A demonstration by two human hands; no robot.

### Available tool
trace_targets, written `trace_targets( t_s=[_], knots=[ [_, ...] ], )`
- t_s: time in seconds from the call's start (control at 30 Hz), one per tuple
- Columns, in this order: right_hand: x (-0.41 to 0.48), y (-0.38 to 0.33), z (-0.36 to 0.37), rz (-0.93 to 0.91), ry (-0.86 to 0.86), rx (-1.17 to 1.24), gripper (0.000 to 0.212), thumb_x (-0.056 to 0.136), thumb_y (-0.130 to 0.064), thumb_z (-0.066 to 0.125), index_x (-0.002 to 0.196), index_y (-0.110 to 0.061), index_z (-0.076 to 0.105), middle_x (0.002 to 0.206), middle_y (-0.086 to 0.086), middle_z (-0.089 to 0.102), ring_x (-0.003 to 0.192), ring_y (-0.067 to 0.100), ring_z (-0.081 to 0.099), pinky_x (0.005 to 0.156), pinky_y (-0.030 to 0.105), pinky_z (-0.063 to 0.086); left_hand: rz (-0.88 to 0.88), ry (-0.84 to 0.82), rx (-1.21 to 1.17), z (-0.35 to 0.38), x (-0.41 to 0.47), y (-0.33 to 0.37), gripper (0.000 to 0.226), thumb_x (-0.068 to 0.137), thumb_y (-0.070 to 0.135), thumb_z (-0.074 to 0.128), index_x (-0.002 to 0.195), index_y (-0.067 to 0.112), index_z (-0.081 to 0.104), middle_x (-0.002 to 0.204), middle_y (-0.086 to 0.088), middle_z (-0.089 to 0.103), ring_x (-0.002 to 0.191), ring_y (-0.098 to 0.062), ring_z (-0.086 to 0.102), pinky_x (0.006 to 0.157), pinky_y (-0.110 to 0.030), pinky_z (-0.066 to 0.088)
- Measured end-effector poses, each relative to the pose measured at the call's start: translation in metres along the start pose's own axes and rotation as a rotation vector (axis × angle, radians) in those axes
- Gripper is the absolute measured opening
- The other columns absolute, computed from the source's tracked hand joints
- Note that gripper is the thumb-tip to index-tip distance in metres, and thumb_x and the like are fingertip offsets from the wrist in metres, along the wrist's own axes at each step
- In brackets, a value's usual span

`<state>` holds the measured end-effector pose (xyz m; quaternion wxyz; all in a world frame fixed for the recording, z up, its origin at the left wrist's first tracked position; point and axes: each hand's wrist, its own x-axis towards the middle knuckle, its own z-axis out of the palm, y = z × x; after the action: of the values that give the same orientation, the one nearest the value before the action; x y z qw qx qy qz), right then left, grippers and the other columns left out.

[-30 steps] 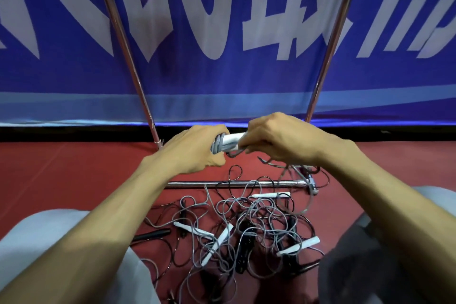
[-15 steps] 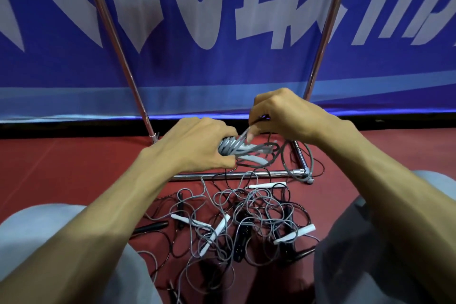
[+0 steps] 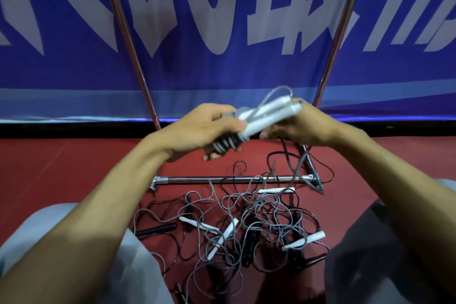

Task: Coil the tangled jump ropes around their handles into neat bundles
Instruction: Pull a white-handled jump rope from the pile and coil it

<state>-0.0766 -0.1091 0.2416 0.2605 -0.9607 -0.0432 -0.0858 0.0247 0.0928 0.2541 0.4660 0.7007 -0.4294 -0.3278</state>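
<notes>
Left hand (image 3: 209, 131): fingers curl tight round a ribbed coil of thin grey cord (image 3: 225, 143) wound on a pair of smooth white plastic tubular handles (image 3: 266, 116); the thumb lies over the coil's near turns. Right hand (image 3: 303, 128): fingers wrap the far end of the handles, and a loose grey loop stands above it. The bundle is held in the air, tilted up to the right, in front of a blue fabric banner with white lettering (image 3: 222, 61). Motion blur softens its outline. One cord strand hangs from the right hand down to a tangled pile of thin grey and black cords (image 3: 259, 215) on the matt red floor (image 3: 61, 168). In the pile: several loose white handles, one (image 3: 276, 190) just beside a horizontal chrome tube bar (image 3: 222, 179), and a black cylindrical handle (image 3: 158, 228) at the left edge. The pile lies between two grey-trousered knees (image 3: 74, 242), with the bar along its far side. Bare red floor spreads to the left of it.
</notes>
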Motion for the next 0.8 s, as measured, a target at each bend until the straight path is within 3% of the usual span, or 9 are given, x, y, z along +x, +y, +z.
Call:
trace_targets(
  t_s=[0.07,0.13,0.2,0.27,0.37,0.43,0.57,0.67,0.8],
  knots=[
    [0.003,-0.001,0.007,0.041,-0.023,-0.027,0.010,0.083,-0.020,0.072,0.079,-0.017,0.064,0.072,-0.004,0.066,0.066,0.008,0.062,0.063,0.019,0.042,-0.018,0.094,-0.084,0.000,0.004,-0.003,0.022,0.095,0.018,0.053,0.116,0.012,0.053,0.067,-0.012,0.067,0.039,-0.019,0.045,0.040,-0.023,0.034],
    [0.005,-0.004,0.015,0.088,-0.073,-0.063,0.019,0.085,-0.020,0.070,0.082,-0.030,0.055,0.069,-0.009,0.063,0.062,0.007,0.062,0.059,0.009,0.038,-0.032,0.165,-0.107,0.001,0.009,-0.008,0.033,0.096,0.020,0.054,0.127,0.030,0.050,0.069,-0.012,0.068,0.041,-0.020,0.047,0.041,-0.023,0.036],
    [0.004,-0.004,0.021,0.172,-0.192,-0.026,0.013,0.089,-0.021,0.065,0.091,-0.026,0.053,0.067,-0.006,0.066,0.062,0.011,0.067,0.057,0.011,0.040,-0.029,0.240,-0.132,0.001,0.014,-0.012,0.031,0.095,0.021,0.055,0.121,0.039,0.054,0.071,-0.011,0.069,0.043,-0.020,0.050,0.040,-0.023,0.039],
    [0.004,-0.004,0.026,0.221,-0.275,0.041,0.004,0.093,-0.020,0.059,0.094,-0.017,0.057,0.065,-0.001,0.067,0.061,0.013,0.069,0.058,0.015,0.046,-0.024,0.346,-0.114,-0.003,0.018,-0.017,0.023,0.094,0.021,0.057,0.113,0.034,0.060,0.072,-0.010,0.068,0.045,-0.020,0.050,0.040,-0.024,0.039],
    [0.007,-0.006,0.027,0.222,-0.286,0.079,0.002,0.091,-0.013,0.061,0.092,-0.012,0.059,0.067,-0.001,0.066,0.063,0.014,0.068,0.061,0.016,0.049,-0.023,0.486,0.230,-0.011,0.019,-0.027,0.018,0.090,0.027,0.064,0.108,0.027,0.058,0.077,-0.003,0.064,0.053,-0.017,0.052,0.047,-0.026,0.042],
    [0.006,-0.008,0.025,0.229,-0.342,0.029,0.013,0.085,-0.013,0.067,0.094,-0.017,0.058,0.063,-0.007,0.065,0.059,0.008,0.065,0.056,0.012,0.045,-0.062,0.527,0.474,-0.014,0.016,-0.033,0.026,0.088,0.035,0.067,0.109,0.030,0.052,0.084,0.001,0.063,0.060,-0.018,0.058,0.057,-0.031,0.047],
    [-0.002,-0.009,0.019,0.181,-0.365,-0.173,0.023,0.083,-0.012,0.066,0.101,-0.023,0.056,0.068,-0.008,0.059,0.054,-0.001,0.057,0.059,0.020,0.045,-0.134,0.554,0.640,-0.020,0.014,-0.039,0.041,0.080,0.043,0.075,0.108,0.032,0.047,0.083,-0.003,0.061,0.071,-0.029,0.061,0.069,-0.041,0.051],
    [-0.003,-0.017,0.015,0.060,-0.264,-0.155,0.016,0.091,-0.004,0.054,0.101,-0.014,0.061,0.073,-0.012,0.056,0.057,-0.004,0.056,0.057,0.012,0.042,-0.129,0.504,0.766,-0.014,0.014,-0.037,0.042,0.083,0.038,0.073,0.114,0.029,0.047,0.078,0.004,0.052,0.074,-0.027,0.054,0.065,-0.036,0.041],
    [-0.004,-0.022,0.012,-0.085,-0.166,-0.120,0.018,0.092,-0.007,0.056,0.106,-0.012,0.068,0.081,-0.004,0.065,0.074,0.013,0.059,0.070,0.021,0.045,-0.089,0.365,0.966,-0.005,0.014,-0.039,0.042,0.085,0.034,0.065,0.123,0.036,0.046,0.107,0.005,0.058,0.098,-0.026,0.057,0.070,-0.032,0.035]
  ],
)
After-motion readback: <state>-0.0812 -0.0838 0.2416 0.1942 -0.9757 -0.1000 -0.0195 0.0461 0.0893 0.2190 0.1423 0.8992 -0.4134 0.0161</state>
